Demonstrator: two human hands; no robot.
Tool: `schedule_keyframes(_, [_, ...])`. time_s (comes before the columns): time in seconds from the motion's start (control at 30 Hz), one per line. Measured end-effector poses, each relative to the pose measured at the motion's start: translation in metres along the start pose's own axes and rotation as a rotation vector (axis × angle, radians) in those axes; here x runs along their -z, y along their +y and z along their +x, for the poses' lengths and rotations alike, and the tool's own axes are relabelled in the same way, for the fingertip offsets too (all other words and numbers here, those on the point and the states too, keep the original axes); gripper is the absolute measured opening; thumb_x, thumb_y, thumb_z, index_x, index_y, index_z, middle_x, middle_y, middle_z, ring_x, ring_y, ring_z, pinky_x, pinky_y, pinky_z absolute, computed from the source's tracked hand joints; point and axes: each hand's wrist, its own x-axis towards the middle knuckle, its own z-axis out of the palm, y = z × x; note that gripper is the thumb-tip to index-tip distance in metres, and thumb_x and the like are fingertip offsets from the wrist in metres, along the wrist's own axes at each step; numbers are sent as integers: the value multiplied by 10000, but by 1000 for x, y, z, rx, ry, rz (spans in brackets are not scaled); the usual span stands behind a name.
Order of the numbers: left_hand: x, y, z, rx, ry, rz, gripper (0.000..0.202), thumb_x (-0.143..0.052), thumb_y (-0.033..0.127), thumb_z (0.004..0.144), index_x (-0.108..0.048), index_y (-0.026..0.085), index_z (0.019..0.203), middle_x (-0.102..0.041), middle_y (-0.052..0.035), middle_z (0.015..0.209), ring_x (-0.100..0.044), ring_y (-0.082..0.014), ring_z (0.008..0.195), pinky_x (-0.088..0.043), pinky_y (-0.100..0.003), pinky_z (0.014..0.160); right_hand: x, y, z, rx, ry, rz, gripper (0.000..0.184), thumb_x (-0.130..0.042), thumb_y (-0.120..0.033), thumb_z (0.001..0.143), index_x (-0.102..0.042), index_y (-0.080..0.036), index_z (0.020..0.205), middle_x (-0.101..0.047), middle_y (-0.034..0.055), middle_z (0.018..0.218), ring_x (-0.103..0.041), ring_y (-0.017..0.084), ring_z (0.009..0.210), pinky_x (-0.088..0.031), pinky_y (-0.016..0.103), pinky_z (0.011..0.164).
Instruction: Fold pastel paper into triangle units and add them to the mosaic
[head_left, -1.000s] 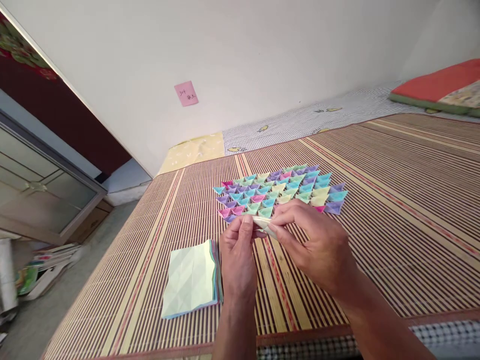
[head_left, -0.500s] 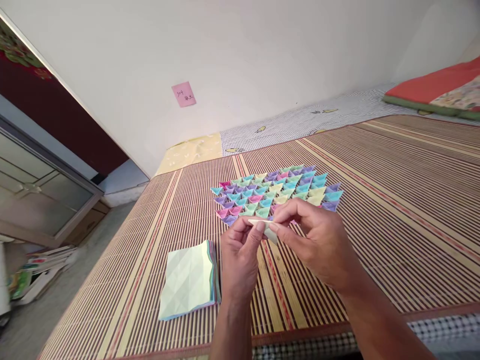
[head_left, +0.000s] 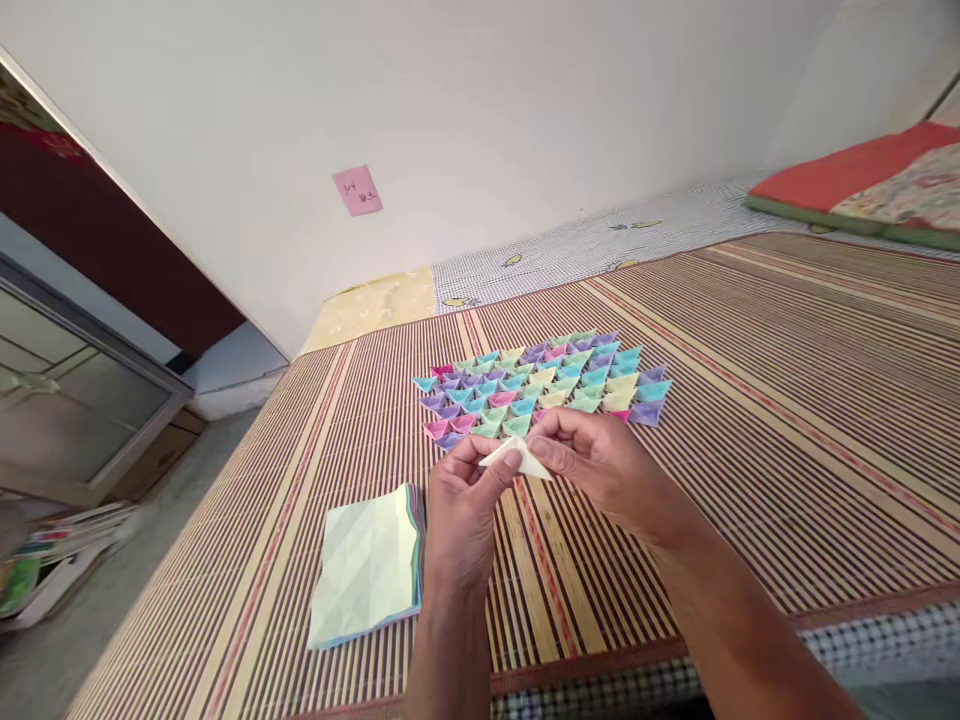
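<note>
Between my two hands is a small pale-yellow folded paper boat (head_left: pixel 519 456), pointed at both ends. My left hand (head_left: pixel 466 492) pinches its left side, thumb on the near face. My right hand (head_left: pixel 589 455) grips the right side between thumb and fingers. Just beyond the hands, rows of folded paper boats (head_left: pixel 517 385) in blue, purple, pink, green and yellow lie on the striped mat (head_left: pixel 600 580). To the left of my left forearm sits a stack of creased square paper sheets (head_left: pixel 364 565), with a pale-yellow sheet on top and coloured edges below.
A white wall (head_left: pixel 525 110) with a pink note (head_left: pixel 358 190) rises behind the mat. Folded red and floral bedding (head_left: pixel 847 185) lies at the far right. A glass-panelled door (head_left: pixel 75 390) and several papers (head_left: pixel 67 560) on the floor are at the left.
The folded paper has turned in my fingers, so more of its pale face and pointed outline shows. The whole view has shifted slightly; the stack and the rows stay put.
</note>
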Motion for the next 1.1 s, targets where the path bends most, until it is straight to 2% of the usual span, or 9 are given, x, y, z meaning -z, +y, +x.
schedule_keyframes(0.13, [-2,-2,2,-55,95,-94,234,-914,300,736,-725,166,770,-726,-5,754,-641,-128,691,-523,-246,694,-3,5,1,-66,-104,-47,380,-611,-451,975,-584,-192,699,-501,-28,658,-423,127,618,-336,286,574])
schedule_keyframes(0.37, [-6,-4,2,-112,152,-162,247,-942,291,689,-736,162,732,-718,0,731,-638,-117,688,-531,-239,719,-6,2,2,-4,-20,-9,289,-620,-353,967,-603,-205,719,-556,-14,695,-510,156,713,-402,307,681])
schedule_keyframes(0.5, [-9,-5,2,-88,117,-171,254,-944,312,682,-740,170,739,-717,-2,750,-629,-127,703,-530,-265,741,-8,0,0,-19,-20,-27,293,-642,-413,968,-632,-199,769,-517,-23,705,-462,149,690,-366,300,640])
schedule_keyframes(0.63, [-7,-3,2,-74,43,-115,242,-923,333,715,-741,175,746,-709,-5,777,-626,-137,766,-511,-268,803,-11,-2,-1,16,15,-58,376,-635,-450,976,-558,-200,707,-422,-43,666,-376,129,631,-307,294,587])
schedule_keyframes(0.8, [1,5,-1,-72,-49,142,188,-854,336,822,-747,181,815,-705,-8,804,-612,-144,786,-475,-261,794,-7,-7,-4,36,-44,-143,386,-620,-401,978,-484,-209,672,-391,-46,652,-357,127,623,-281,302,580])
schedule_keyframes(0.9, [4,6,-3,-123,-28,257,197,-813,344,870,-739,181,787,-671,-1,755,-584,-144,765,-459,-266,779,-5,-9,-4,22,-83,-154,405,-612,-400,984,-456,-212,661,-387,-45,656,-363,128,631,-286,304,586])
schedule_keyframes(1.0, [4,5,-4,-128,-6,211,197,-812,346,874,-739,189,779,-650,11,739,-556,-131,737,-450,-258,753,-6,-9,-4,40,-60,-134,397,-566,-381,1009,-472,-210,663,-389,-41,659,-366,130,636,-297,305,594])
schedule_keyframes(1.1, [4,3,-4,-73,-8,115,207,-836,348,850,-729,192,765,-651,16,723,-544,-121,698,-443,-251,710,-6,-7,-4,78,-4,-108,381,-558,-353,1015,-495,-207,668,-394,-42,653,-368,129,630,-305,303,593])
